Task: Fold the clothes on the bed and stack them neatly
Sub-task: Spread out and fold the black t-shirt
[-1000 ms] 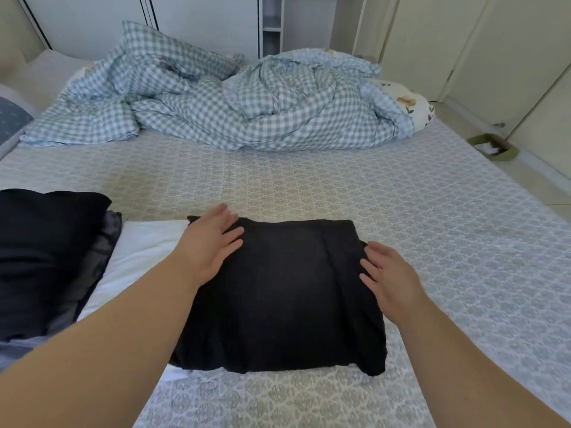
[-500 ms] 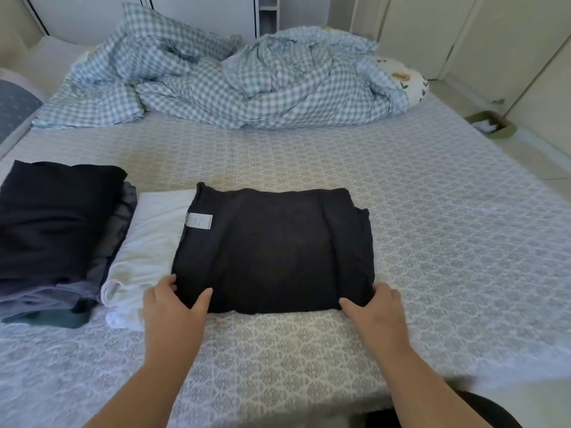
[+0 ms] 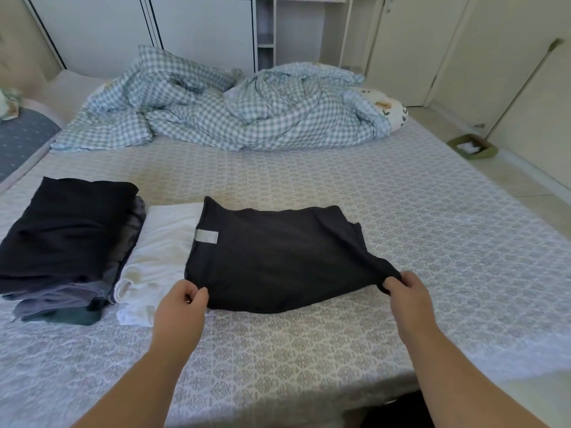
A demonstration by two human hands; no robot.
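A folded black garment (image 3: 278, 257) with a grey label lies in the middle of the bed. Its near edge is lifted off the sheet. My left hand (image 3: 182, 307) pinches the near left corner, and my right hand (image 3: 404, 291) pinches the near right corner. The garment's left part overlaps a folded white garment (image 3: 157, 251). Further left sits a stack of folded dark clothes (image 3: 68, 239), black on top with grey and dark green layers showing below.
A crumpled blue checked duvet (image 3: 234, 112) and a floral pillow (image 3: 392, 109) fill the far end of the patterned bed sheet (image 3: 432, 242). A green dustpan (image 3: 472, 146) sits on the floor at right. Closets line the walls.
My hands moved from the garment's top to its near edge, took hold of both near corners and raised that edge. The camera view pulled back.
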